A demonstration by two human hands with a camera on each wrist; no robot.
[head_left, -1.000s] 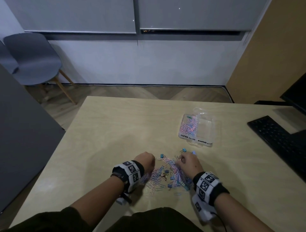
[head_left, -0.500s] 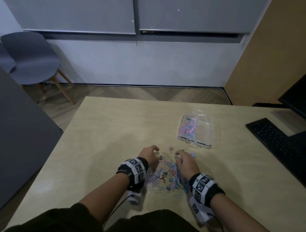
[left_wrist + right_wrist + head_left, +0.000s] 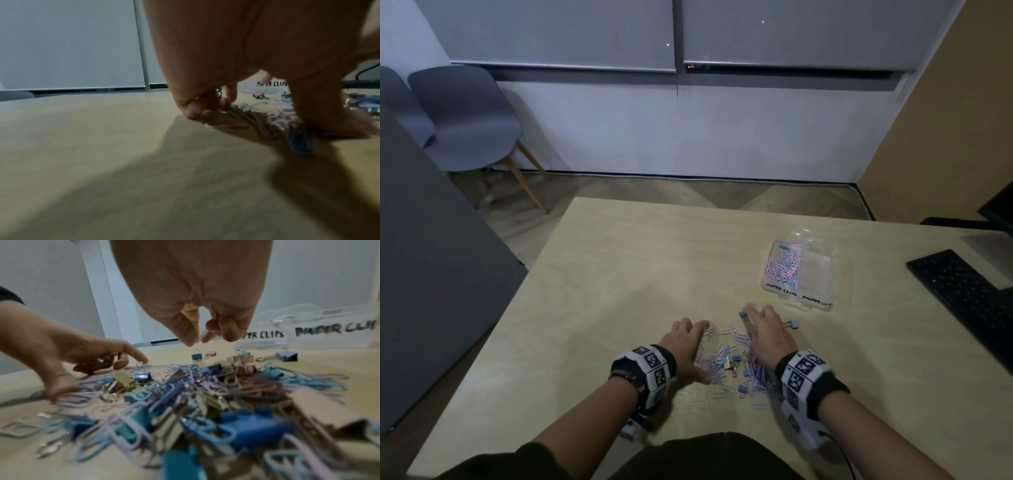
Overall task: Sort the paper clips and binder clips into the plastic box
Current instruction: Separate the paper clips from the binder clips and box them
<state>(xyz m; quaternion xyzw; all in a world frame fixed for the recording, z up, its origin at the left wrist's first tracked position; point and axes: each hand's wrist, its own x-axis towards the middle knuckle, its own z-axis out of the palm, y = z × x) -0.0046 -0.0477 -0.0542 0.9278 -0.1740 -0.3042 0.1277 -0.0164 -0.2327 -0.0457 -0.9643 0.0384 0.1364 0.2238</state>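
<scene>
My left hand (image 3: 686, 346) sits at the left edge of the pile of clips (image 3: 732, 363) on the table (image 3: 619, 281), lower and flatter than half a second ago, when its fingers were lifted and curled just above the heap; in the right wrist view its fingers (image 3: 141, 358) bend down among a few paper clips and touch them, but I cannot tell whether they actually hold any. My right hand (image 3: 768, 334) has slid a little toward the far right since then and hovers over the right side of the pile, its fingers (image 3: 228, 331) curled in toward the thumb, with something small and pinkish tucked between them; it is too blurred to name. A blue binder clip (image 3: 792, 323) lies on the table just right of that hand. The plastic box (image 3: 799, 274) stands where it stood before, on the far right of the pile and apart from it, lid open; its left compartment, labelled for paper clips, holds pink and blue paper clips (image 3: 784, 265), while the right one looks bare. A black keyboard (image 3: 969, 301) lies well to the right.
</scene>
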